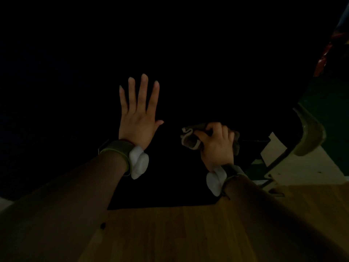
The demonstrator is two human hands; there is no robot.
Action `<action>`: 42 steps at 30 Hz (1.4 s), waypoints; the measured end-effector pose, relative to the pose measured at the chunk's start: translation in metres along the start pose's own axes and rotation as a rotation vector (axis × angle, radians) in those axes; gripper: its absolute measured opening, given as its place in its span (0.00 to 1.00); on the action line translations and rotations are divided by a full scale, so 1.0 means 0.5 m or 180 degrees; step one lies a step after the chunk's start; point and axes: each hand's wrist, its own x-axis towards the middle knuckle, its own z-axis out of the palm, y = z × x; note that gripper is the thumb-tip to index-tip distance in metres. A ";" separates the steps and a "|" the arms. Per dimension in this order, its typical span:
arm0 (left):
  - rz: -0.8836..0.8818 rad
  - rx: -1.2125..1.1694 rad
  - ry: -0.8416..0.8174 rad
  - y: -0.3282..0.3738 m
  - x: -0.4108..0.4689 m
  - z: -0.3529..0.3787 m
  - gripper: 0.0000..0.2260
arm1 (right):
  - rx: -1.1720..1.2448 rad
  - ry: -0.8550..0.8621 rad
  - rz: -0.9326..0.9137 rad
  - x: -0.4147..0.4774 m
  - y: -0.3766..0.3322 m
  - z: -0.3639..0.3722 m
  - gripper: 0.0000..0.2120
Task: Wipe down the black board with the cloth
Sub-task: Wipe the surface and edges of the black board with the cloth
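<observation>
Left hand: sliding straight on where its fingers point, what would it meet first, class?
Probably only more black board: the left hand has straight fingers pointing up the dark surface, and nothing shows ahead, though the picture is dim.

Board [170, 44] lay on the table [170, 235], behind the table's near strip. Left hand [138, 120] lay flat on the board, left of the right hand [217, 146]. Right hand held the cloth [189, 139] on the board near its right side. Chair [309, 133] stood right of the table
</observation>
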 end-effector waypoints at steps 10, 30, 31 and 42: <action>-0.0032 0.0011 -0.0105 0.012 0.000 -0.012 0.49 | -0.0017 -0.1140 0.0172 -0.004 0.013 0.001 0.15; 0.0027 -0.0321 -0.0686 -0.001 0.001 -0.201 0.35 | 0.1147 -0.0647 0.0689 0.079 -0.018 -0.196 0.22; -0.0021 -0.0370 -0.0622 -0.006 0.010 -0.220 0.34 | 0.1141 -0.0595 0.0631 0.090 -0.026 -0.211 0.22; -0.0468 -0.0629 -0.0414 -0.032 0.143 -0.380 0.34 | 0.0968 -0.0129 0.0146 0.214 -0.117 -0.416 0.23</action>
